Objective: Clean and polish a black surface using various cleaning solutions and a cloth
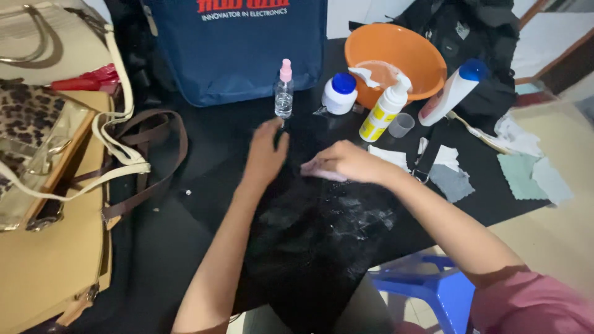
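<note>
While pinned flat under both hands, black bag [309, 247] draped over near edge of tabletop [179, 247], lower part hanging off toward blue stool [433, 287]. White foamy smears on bag surface, right of centre. Left hand [266, 154] open, palm down, fingers spread, pressing on upper part of bag. Right hand [343, 162] closed around a small pale cloth or sponge [318, 173], held against bag just beside left hand; exact kind not clear.

Just beyond left hand: small clear spray bottle [284, 93] with pink top, upright. Right of it: squat white jar [339, 94] with blue lid. Next: white pump bottle [387, 110] with yellow label, tilted slightly, small clear cup [402, 125] beside its base. Behind these: orange basin [402, 52], something white inside. Leaning by basin: tall white bottle [455, 91] with blue cap, tilted.

Right of right hand: white cloth scraps [442, 158], grey cloth [453, 182], pale green cloths [526, 176] near tabletop edge. Toothbrush-like stick [473, 131] lying near white bottle.

Back centre: dark blue bag [238, 49], standing. Left side: tan handbag [43, 266] with brown straps [154, 154], cream handles [120, 148] across it, leopard-print bag [25, 120] behind. Pink sleeve [532, 306] on right arm, lower right corner.
</note>
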